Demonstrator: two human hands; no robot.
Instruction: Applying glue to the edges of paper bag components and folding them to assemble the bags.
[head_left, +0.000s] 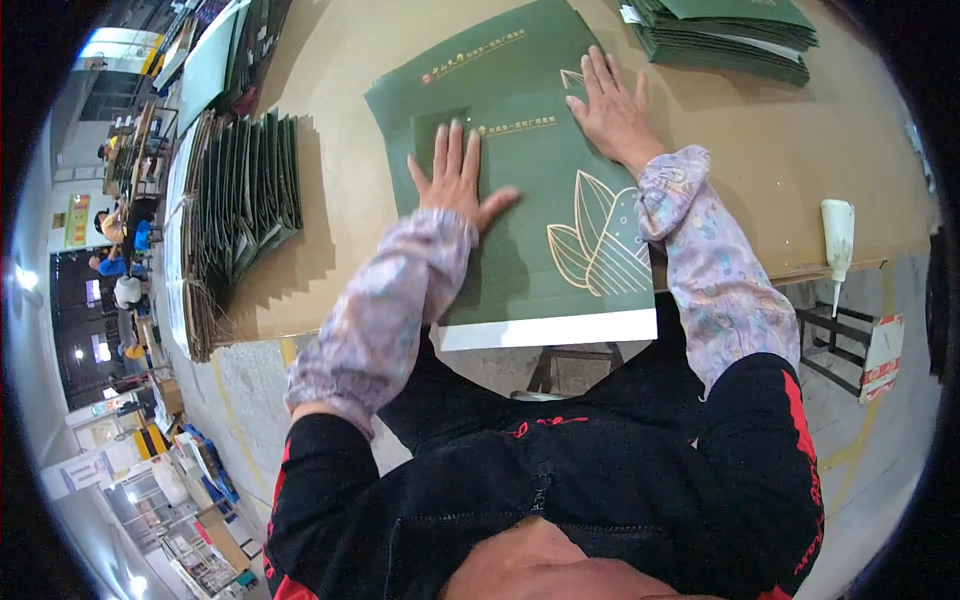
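A dark green paper sheet (520, 240) with a gold leaf print and a line of gold lettering lies in front of me. Its near end has a white strip (550, 330) that hangs past the table's front edge. Under it, another green sheet (420, 95) shows farther away. My left hand (455, 185) rests flat on the upper sheet's left part, fingers stretched and thumb out. On the far right side of the green sheets lies my right hand (615, 115), palm down with fingers extended. Neither hand grips anything.
A row of folded green paper pieces (245, 195) stands at the left of the brown table (780, 190). Another green stack (725, 40) lies at the far right. A white glue bottle (838, 235) sits nozzle-down at the right edge, above a dark metal stool frame (835, 350).
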